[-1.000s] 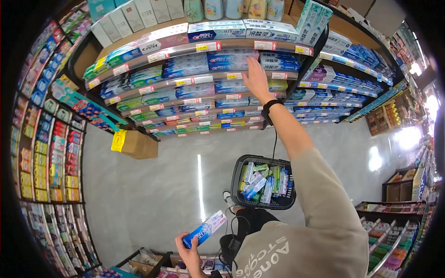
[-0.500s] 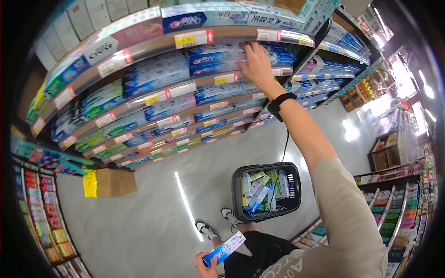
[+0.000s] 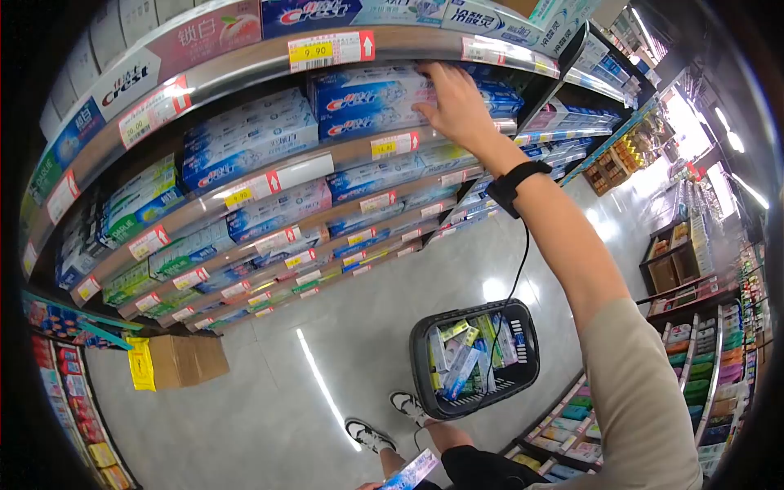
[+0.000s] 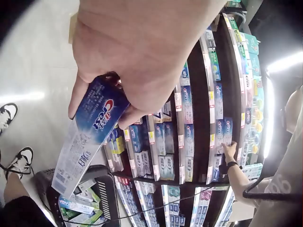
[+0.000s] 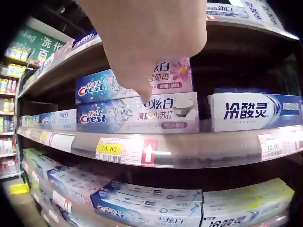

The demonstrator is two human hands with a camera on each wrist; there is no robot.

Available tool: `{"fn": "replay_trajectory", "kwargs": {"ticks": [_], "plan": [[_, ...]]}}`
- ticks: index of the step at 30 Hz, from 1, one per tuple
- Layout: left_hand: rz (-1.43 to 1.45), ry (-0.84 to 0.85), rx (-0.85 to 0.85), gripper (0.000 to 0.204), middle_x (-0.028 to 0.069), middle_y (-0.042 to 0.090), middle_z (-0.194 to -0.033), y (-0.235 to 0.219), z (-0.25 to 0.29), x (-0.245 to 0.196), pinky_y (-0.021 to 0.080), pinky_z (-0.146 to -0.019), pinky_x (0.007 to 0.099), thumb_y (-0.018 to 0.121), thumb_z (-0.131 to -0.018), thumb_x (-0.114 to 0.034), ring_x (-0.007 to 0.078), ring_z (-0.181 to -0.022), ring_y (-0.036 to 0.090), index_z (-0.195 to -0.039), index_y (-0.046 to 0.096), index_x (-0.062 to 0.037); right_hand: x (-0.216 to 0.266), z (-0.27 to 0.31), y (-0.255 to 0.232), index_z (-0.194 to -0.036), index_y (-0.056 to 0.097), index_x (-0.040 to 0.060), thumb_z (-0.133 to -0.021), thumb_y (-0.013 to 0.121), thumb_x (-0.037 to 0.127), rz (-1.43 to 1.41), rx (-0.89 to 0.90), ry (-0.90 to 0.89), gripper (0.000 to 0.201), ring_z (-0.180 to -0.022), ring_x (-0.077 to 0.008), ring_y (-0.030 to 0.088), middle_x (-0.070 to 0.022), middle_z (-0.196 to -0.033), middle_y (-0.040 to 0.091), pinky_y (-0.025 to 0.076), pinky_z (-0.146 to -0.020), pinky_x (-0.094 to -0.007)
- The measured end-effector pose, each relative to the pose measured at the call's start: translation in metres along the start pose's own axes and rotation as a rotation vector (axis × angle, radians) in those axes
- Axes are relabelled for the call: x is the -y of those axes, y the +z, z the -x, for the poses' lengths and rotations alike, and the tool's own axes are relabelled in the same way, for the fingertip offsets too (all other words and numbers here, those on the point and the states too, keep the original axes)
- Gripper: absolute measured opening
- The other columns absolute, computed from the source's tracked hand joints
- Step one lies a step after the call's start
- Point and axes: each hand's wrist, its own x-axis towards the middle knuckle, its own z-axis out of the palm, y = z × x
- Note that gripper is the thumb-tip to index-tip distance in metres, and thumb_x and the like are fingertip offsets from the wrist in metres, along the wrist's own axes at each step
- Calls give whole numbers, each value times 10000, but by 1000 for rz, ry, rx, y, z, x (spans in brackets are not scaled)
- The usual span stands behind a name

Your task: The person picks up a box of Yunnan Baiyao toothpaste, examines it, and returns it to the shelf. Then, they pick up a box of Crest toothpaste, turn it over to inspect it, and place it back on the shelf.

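My left hand (image 4: 132,52) grips a blue-and-white Crest toothpaste box (image 4: 97,116) by one end, its white end pointing down over the basket in the left wrist view. In the head view only that box's pale end (image 3: 412,471) shows, at the bottom edge. On the shelf, my right hand (image 3: 461,110) holds the upper toothpaste box (image 5: 94,84) of a stack, thumb across its front and fingers reaching over the top. The fingertips are hidden in the right wrist view. Beneath lies another Crest box (image 5: 113,116), with the thumb tip near its upper edge.
A black basket (image 3: 420,359) with several toothpaste boxes stands on the floor by my feet. More toothpaste rows fill the shelves, such as a white-and-blue box (image 5: 241,112) right of the stack. A shelf edge (image 5: 222,153) with price tags runs below. A carton (image 3: 192,359) stands left.
My view has moved closer to the shelf. The right hand, earlier laid over the boxes, now has its thumb on the front. The left hand with its box has sunk toward the bottom edge.
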Motion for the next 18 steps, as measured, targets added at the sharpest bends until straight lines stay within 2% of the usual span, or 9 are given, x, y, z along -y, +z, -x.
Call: {"fn": "replay_trajectory", "kwargs": {"ticks": [4, 7, 8, 10, 12, 16, 18], "plan": [[-120, 45, -55, 389, 186, 521, -1142, -9, -7, -11, 445, -946, 425, 753, -922, -204, 315, -1043, 515, -1228, 576, -42, 2, 0, -3, -1252, 556, 51, -716, 861, 114, -34, -25, -2, 620, -1123, -383, 576, -159, -1163, 612, 458, -973, -458], [-110, -51, -145, 396, 158, 535, -1137, -11, -5, -18, 446, -948, 404, 769, -910, -183, 286, -1025, 518, -1226, 574, -43, 12, 4, -10, -1243, 567, 64, -711, 840, 86, -29, -49, -19, 598, -1122, -394, 569, -156, -1175, 586, 455, -984, -470], [-74, -76, -191, 388, 144, 539, -1131, -9, -5, -16, 445, -944, 395, 766, -913, -177, 273, -1017, 518, -1223, 574, -44, 14, 9, -12, -1232, 599, 63, -680, 809, 29, -20, -72, -41, 591, -1111, -383, 572, -151, -1163, 579, 459, -973, -464], [-5, -126, -283, 370, 114, 546, -1117, -9, -3, -8, 444, -936, 376, 761, -920, -164, 247, -1000, 516, -1217, 575, -45, 28, 29, -23, -1210, 621, 62, -659, 779, 3, 2, -88, -49, 576, -1106, -372, 576, -144, -1156, 579, 461, -961, -455], [-1, -103, -321, 352, 90, 548, -1090, -10, -1, 6, 444, -924, 363, 750, -934, -157, 225, -986, 512, -1217, 574, -46, 43, 59, -29, -1170, 645, 58, -634, 722, -19, 16, -108, -53, 547, -1089, -350, 583, -133, -1154, 586, 461, -939, -441], [3, -114, -335, 321, 73, 554, -1049, -10, 0, -6, 445, -910, 363, 728, -962, -168, 208, -966, 510, -1219, 579, -45, 77, 129, -34, -1159, 646, 60, -641, 701, -18, -110, 3, -7, 527, -1081, -343, 586, -126, -1165, 600, 457, -936, -442], [31, -206, -320, 330, 75, 565, -1056, -13, 3, -10, 445, -925, 364, 732, -965, -188, 209, -977, 516, -1221, 584, -43, 87, 152, -33, -1164, 643, 61, -641, 694, -24, -137, 71, 2, 533, -1078, -339, 587, -121, -1168, 604, 457, -938, -446]]}}
